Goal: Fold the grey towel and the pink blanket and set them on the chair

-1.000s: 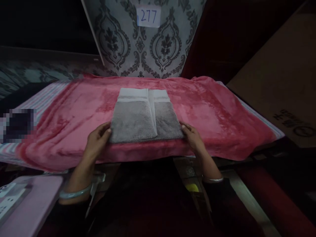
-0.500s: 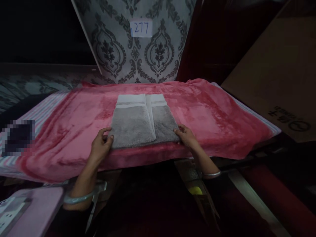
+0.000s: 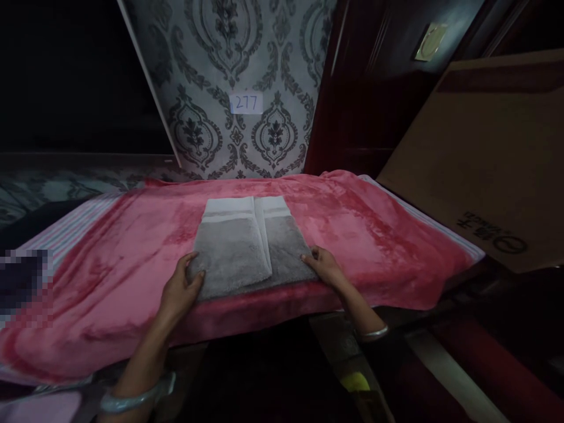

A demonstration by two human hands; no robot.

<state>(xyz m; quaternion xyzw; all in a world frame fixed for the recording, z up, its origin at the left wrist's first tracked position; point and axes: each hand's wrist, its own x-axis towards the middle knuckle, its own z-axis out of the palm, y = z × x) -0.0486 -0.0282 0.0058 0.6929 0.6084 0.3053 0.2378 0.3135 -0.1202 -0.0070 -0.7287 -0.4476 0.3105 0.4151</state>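
A grey towel [image 3: 229, 249] with a white banded far end lies folded on the pink blanket [image 3: 352, 223]. Its two sides meet near the middle, where a pale edge runs from the far end towards me. My left hand [image 3: 178, 291] grips the near left corner, thumb on top and fingers at the side. On the opposite side, my right hand [image 3: 326, 267] pinches the right edge near the front corner, its lower fingers partly hidden. Both wrists wear a bracelet.
The blanket covers a table with a striped cloth [image 3: 66, 220] beneath it. A large cardboard box [image 3: 484, 158] leans at the right. A dark screen [image 3: 79, 76] stands at the back left, and a paper numbered 277 [image 3: 246, 103] is on the patterned wall.
The camera has tilted up, so the table, towel and hands appear lower in view. Both hands stay at the towel's sides, and its fold looks the same.
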